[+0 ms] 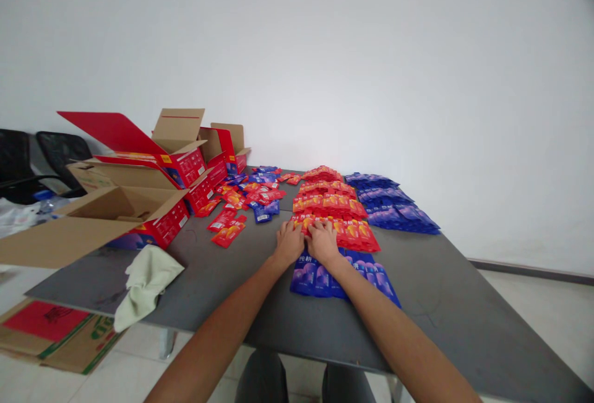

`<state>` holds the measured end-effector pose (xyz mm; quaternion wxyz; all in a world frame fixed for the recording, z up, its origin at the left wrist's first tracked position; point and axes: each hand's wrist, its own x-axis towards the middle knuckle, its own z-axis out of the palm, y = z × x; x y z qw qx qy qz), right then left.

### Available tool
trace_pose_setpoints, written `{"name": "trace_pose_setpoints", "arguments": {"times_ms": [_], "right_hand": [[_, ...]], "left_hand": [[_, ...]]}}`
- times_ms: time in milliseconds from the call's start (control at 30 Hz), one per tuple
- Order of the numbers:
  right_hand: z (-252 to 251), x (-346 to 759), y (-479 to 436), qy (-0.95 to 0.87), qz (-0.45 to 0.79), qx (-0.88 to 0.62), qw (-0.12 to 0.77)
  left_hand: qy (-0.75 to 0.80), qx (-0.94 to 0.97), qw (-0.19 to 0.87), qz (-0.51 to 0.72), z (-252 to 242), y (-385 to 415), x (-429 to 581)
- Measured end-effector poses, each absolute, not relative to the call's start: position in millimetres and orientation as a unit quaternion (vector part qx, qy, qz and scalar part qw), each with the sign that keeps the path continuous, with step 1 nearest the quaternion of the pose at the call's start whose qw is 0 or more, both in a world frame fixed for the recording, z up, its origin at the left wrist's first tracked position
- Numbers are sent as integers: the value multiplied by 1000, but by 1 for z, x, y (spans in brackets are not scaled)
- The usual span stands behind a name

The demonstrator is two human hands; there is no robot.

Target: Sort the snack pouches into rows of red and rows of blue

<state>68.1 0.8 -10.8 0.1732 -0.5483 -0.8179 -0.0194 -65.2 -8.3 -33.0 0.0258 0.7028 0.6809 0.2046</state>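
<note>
My left hand [290,242] is closed at the left end of the nearest row of red packets [357,234], its fingertips on a red packet. Right beside it, my right hand [323,242] has its fingers curled down on the same end of that row. My hands partly cover the packets under them. Blue packets [371,270] lie in an overlapping row just in front of the red ones, partly hidden by my right wrist and forearm. Behind my hands, further red packets [327,203] are laid in overlapping rows.
Blue packets [399,214] form rows at the back right. Loose red and blue packets [227,233] are scattered left of centre. Open red cartons [167,225] stand along the left, with a pale cloth [147,282] at the grey table's [218,294] edge. Flattened cardboard [60,335] lies on the floor.
</note>
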Motion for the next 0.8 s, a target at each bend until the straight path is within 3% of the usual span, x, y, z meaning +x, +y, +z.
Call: {"name": "trace_pose_setpoints", "arguments": {"times_ms": [367, 800], "right_hand": [[-3, 58, -3, -813, -25, -549, 191], [-6, -46, -28, -865, 28, -462, 193]], "left_hand": [[664, 708, 41, 239, -33, -14, -76], [785, 588, -75, 180, -26, -60, -188]]}}
